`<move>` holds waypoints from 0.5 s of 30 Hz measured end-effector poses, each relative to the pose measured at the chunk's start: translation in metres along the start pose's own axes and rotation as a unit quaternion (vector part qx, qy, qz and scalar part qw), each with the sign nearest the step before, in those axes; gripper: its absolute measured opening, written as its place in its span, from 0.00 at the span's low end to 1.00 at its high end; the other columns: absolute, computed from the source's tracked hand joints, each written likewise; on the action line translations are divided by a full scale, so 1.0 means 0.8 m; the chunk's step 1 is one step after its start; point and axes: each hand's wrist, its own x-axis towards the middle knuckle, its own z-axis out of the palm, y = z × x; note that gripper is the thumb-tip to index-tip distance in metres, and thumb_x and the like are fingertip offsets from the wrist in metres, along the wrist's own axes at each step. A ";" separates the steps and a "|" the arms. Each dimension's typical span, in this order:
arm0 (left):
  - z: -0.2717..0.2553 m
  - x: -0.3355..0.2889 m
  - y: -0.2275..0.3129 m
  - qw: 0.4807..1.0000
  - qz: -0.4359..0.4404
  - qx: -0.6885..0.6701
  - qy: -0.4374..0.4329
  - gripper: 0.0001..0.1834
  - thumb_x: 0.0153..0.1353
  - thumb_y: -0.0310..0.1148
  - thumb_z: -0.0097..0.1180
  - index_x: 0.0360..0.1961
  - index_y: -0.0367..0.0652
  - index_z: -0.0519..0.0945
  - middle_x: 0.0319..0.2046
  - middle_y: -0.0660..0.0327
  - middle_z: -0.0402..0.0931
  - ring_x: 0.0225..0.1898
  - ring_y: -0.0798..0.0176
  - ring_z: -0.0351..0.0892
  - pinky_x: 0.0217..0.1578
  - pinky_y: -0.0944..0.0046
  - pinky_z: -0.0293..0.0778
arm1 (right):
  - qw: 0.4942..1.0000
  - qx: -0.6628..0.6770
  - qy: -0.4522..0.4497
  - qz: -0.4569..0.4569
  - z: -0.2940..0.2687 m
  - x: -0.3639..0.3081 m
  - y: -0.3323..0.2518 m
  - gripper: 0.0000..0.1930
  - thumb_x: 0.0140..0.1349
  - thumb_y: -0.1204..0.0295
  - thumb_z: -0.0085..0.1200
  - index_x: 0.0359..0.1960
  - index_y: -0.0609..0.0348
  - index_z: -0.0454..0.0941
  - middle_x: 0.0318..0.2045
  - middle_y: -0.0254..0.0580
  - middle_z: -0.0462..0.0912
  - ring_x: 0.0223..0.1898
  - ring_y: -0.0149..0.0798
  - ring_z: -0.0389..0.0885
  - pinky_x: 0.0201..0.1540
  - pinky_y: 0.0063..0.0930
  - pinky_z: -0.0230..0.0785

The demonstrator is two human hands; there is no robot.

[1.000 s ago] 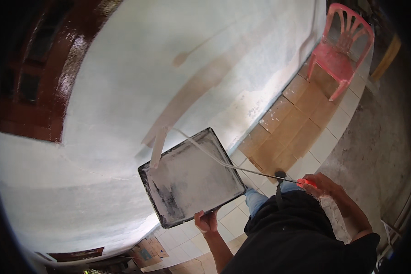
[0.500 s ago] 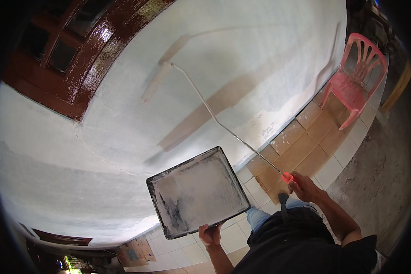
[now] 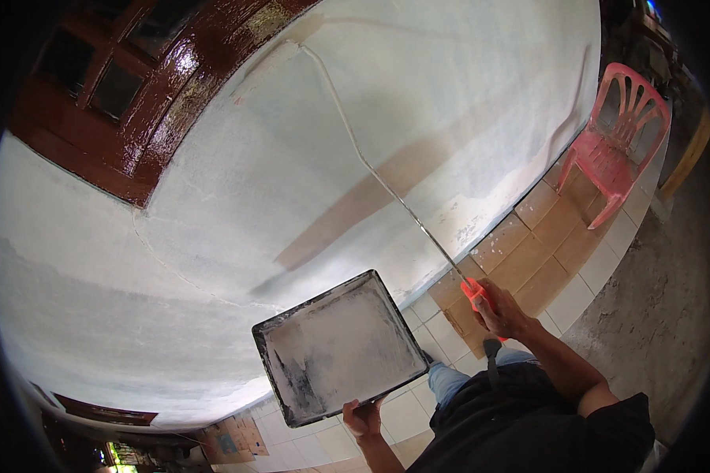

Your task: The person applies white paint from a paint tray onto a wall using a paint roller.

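My right hand [image 3: 503,310] is wrapped round the orange handle [image 3: 473,290] of a long-framed paint roller. Its bent metal rod [image 3: 356,143] reaches up and left across the pale wall [image 3: 237,181]. At the far end, the pale roller sleeve [image 3: 267,69] lies against the wall close to a brown wooden frame and is hard to tell from the paint. My left hand [image 3: 362,420] grips the near edge of a black-rimmed paint tray [image 3: 335,347], thumb at the rim, other fingers partly hidden beneath. Whitish paint coats the tray's inside, with dark streaks at its left.
A glossy brown wooden frame with panes [image 3: 146,142] borders the wall at upper left. Brown cardboard [image 3: 521,260] covers part of the white tiles [image 3: 402,414] along the wall's foot. A red plastic chair [image 3: 607,154] stands at right, beside a rough grey floor [image 3: 647,292].
The roller has moved up the wall toward the wooden frame, my right hand shifting up and left with the handle. The tray has dipped slightly lower in view, still in my left hand.
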 end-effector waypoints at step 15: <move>-0.001 0.004 -0.001 1.000 0.012 0.005 0.006 0.36 0.41 0.30 0.50 0.57 0.38 0.62 0.52 0.50 0.66 0.54 0.43 0.66 0.49 0.33 0.69 | 0.997 -0.020 0.044 -0.053 0.015 0.012 0.012 0.15 0.65 0.61 0.44 0.45 0.59 0.67 0.20 0.47 0.76 0.20 0.47 0.78 0.23 0.35 0.68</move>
